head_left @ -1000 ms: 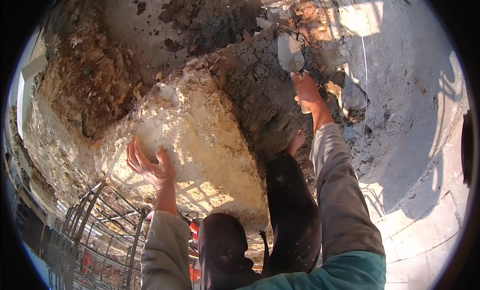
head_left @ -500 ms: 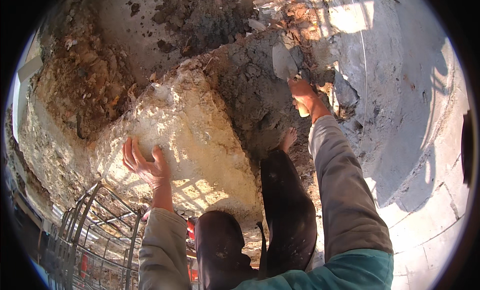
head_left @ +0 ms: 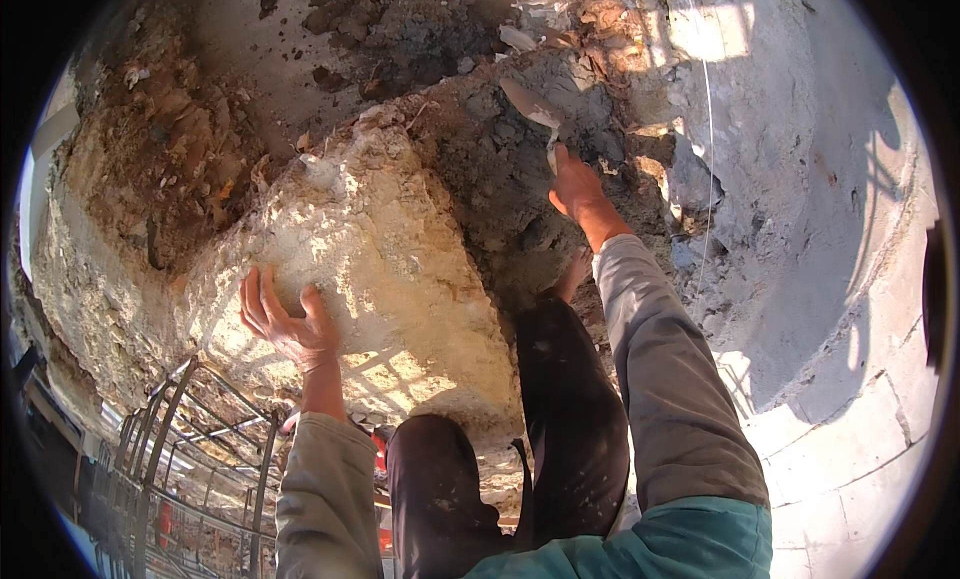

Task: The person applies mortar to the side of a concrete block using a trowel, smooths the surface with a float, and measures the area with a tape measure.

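1. Rebar cage (head_left: 170, 459): rusty steel bars at the lower left, below the stone, well apart from the trowel.
2. Left hand (head_left: 285, 324): fingers spread, palm laid flat against the lower face of the stone. It grips nothing.
3. Stone (head_left: 370, 249): a large pale block, rough and chalky, sunlit with bar shadows across its lower part. It stands left of the dark mortar and touches it along its right edge.
4. Mortar (head_left: 500, 179): a dark grey, coarse, damp-looking mass packed between the stone and the wall, running from the upper middle down toward the knees.
5. Trowel (head_left: 530, 107): a small pointed metal blade, grey and smeared with mortar, located at the upper middle, just above the right hand. Its long axis runs from the right hand up and to the left; the tip points to the upper left. The blade lies on or just over the mortar surface; contact cannot be confirmed.
6. Right hand (head_left: 578, 187): fingers closed around the trowel handle, which is mostly hidden by the fist. The grey sleeve extends from it down to the lower edge.
7. Knees (head_left: 560, 409): dark, dusty trousers between the two forearms, covering the lower end of the mortar seam.
8. Wall (head_left: 800, 179): grey plastered surface on the right, partly in sun, with a thin string (head_left: 708, 129) hanging down it, right of the trowel.
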The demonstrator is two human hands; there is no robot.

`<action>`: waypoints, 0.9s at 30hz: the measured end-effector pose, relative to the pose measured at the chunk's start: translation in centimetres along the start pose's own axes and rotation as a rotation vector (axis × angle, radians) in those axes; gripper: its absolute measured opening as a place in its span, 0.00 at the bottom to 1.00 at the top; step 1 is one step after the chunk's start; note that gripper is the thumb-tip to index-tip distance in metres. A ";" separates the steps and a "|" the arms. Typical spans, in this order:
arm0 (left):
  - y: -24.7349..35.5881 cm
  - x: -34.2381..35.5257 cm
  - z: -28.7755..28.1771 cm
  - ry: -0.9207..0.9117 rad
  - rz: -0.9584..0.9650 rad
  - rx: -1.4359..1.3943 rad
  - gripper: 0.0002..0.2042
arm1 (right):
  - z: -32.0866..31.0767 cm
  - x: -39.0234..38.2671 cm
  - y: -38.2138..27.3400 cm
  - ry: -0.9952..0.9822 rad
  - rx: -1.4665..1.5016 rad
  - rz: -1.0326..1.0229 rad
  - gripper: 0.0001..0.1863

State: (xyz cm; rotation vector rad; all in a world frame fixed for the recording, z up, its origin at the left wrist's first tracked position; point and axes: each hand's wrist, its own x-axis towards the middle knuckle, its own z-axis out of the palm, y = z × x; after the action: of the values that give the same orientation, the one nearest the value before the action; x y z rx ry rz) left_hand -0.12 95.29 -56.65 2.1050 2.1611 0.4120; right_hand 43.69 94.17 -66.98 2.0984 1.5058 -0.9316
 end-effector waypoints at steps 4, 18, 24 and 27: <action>-1.4 -0.5 -0.3 0.037 0.016 0.021 0.26 | 2.5 -6.0 0.7 0.281 0.336 0.051 0.30; -1.2 -1.0 1.2 0.014 0.029 -0.163 0.22 | 15.9 -12.9 6.1 0.317 0.658 0.424 0.27; -1.8 -0.6 -0.1 0.017 0.062 -0.129 0.21 | 17.6 -18.2 2.3 0.151 0.644 0.221 0.26; -1.2 -0.6 0.3 -0.005 0.090 -0.122 0.20 | 21.2 -17.8 7.1 0.539 0.988 0.471 0.25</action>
State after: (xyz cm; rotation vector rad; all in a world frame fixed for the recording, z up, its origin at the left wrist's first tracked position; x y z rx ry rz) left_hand -1.18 94.68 -57.37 2.1391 1.9900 0.5315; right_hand 40.69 65.83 -69.67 3.4191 0.6421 -1.0873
